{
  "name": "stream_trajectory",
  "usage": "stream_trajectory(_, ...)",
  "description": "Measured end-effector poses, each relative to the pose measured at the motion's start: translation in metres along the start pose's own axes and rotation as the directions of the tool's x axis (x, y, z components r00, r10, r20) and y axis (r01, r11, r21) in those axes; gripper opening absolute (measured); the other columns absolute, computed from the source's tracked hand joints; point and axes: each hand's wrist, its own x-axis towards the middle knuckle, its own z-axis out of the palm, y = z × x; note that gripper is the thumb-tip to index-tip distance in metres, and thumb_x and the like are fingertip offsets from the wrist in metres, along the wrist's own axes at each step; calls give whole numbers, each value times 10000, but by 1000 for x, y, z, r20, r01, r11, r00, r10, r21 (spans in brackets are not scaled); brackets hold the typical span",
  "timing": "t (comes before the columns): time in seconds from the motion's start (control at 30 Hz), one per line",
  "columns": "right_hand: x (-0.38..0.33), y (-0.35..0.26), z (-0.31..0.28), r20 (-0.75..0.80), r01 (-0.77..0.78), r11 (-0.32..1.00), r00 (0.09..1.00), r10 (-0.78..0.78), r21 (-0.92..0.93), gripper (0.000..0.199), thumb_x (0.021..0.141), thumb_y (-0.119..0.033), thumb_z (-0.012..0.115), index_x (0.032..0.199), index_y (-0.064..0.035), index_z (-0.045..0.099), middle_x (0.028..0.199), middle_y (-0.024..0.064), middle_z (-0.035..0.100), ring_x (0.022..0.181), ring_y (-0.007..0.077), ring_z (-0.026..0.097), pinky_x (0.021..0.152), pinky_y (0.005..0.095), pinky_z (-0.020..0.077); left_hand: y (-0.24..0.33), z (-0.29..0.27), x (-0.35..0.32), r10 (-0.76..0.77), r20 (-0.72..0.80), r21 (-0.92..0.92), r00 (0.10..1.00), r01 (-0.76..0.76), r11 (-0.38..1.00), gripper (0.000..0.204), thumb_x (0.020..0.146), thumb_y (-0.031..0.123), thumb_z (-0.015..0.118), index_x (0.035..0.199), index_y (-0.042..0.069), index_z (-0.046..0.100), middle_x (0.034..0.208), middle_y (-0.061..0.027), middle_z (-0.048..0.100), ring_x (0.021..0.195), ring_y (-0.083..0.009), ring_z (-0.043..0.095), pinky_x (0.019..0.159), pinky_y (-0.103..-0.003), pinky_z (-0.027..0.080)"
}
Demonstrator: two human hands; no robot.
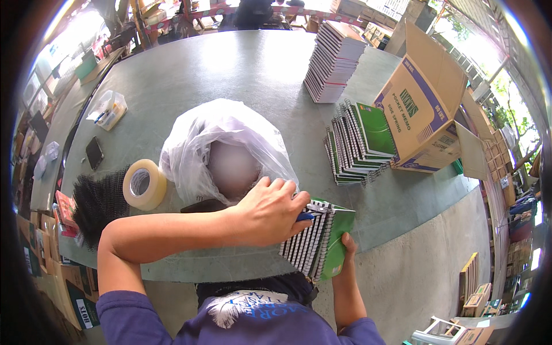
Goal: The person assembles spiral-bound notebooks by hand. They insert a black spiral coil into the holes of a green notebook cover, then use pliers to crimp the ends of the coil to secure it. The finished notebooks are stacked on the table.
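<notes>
A small stack of green-covered spiral notebooks (336, 241) is held at the table's near edge, tilted, with its wire spines toward my left. My right hand (348, 246) grips the stack from the right side, thumb on the green cover; its other fingers are hidden. My left hand (275, 208) reaches across and is closed above the spines. A small blue object (305, 217) pokes out of its fist, too covered to name its kind. Just beyond that hand stands a white plastic bag (230, 123), opened around a round, greyish hollow.
Black spiral wires (98, 201) and a tape roll (144, 185) lie on the left, near a phone (94, 153) and a plastic tub (110, 110). Right: stacked green notebooks (368, 132), a taller notebook stack (333, 63) and an open cardboard box (417, 109).
</notes>
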Motion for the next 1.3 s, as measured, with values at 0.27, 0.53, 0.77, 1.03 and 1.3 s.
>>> stream_trajectory(0.27,-25,-14,-41,-14,301,919,951,-308,255,698,783,-511,583,1244,1,477,1200,183,544,1069,298,562,929,450,461,20,78,-57,-10,88,-234,996,30,972,397,825,379,572,1044,51,525,912,-148,546,909,-323,535,796,-441,415)
stream_trajectory(0.53,-13,-11,-17,150,192,922,956,-253,337,665,831,-509,519,1258,-2,461,1206,180,542,1072,287,561,927,436,463,22,70,-45,-88,-160,-704,983,-51,708,761,839,440,589,1403,69,239,1123,-168,483,963,-288,534,842,-438,444)
stream_trajectory(0.77,80,-47,78,144,1,996,990,11,-86,606,870,-472,492,1266,-15,453,1171,157,568,1026,250,591,890,378,492,-50,-5,10,-314,140,-982,939,173,80,997,766,709,478,1450,214,-52,1452,-260,150,1332,-373,204,1044,-506,207)
stream_trajectory(1.03,273,-85,150,129,-39,938,988,89,-345,650,818,-543,567,1199,-22,496,887,80,613,754,163,613,661,258,506,-168,-42,109,-542,-4,-988,840,-88,-129,582,760,262,606,1267,70,391,1115,-142,528,962,-221,572,780,-339,513)
stream_trajectory(1.3,351,-67,80,-253,310,932,902,-351,-189,904,778,-681,456,1380,-27,287,1338,151,372,1137,275,449,930,352,358,-264,-10,213,-463,142,-887,875,-95,-452,345,747,243,566,1030,45,557,910,-112,597,803,-249,597,723,-439,502)
